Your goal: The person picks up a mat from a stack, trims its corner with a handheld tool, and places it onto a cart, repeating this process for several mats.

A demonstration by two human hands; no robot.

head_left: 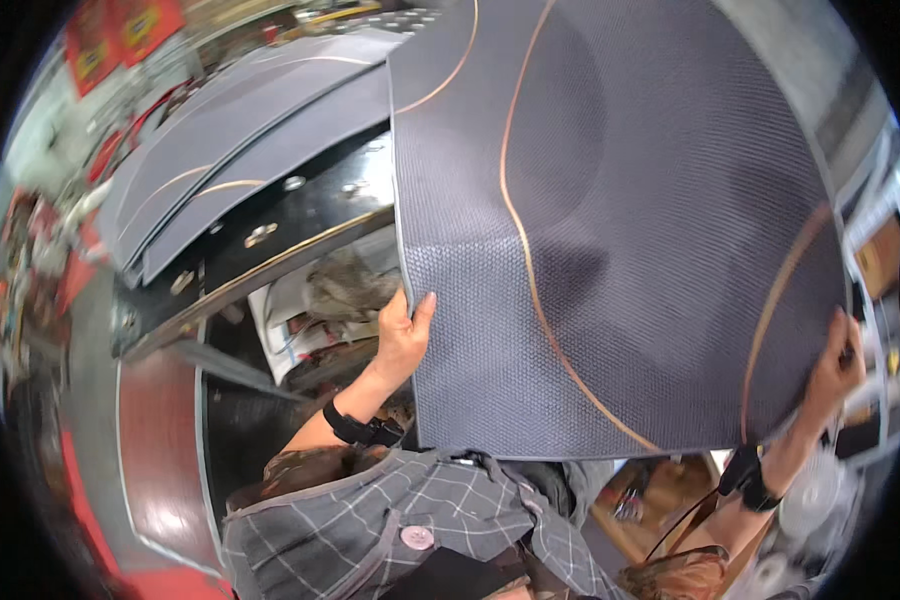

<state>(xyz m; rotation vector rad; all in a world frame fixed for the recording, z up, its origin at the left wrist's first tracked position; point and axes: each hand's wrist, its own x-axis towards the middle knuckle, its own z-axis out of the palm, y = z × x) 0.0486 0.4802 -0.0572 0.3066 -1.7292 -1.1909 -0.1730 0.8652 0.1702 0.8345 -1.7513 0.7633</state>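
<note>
A large dark grey floor mat (660,250) with a woven texture and curved copper lines hangs in front of me, held up by its two side edges. The left edge is pinched in my left hand (403,338), whose thumb lies on the facing side. Lower down on the opposite edge, my right hand (836,368) grips the mat, with its fingers partly hidden behind it. More grey mats (270,110) of the same look lie on the table to the left, one overlapping another.
The black table (320,190) has a wooden edge and several small metal pieces on it. Beneath it is a bundle of grey cloth (348,285). A brown-red panel (165,450) stands at lower left. An open wooden box (660,510) sits below the mat, near my right forearm.
</note>
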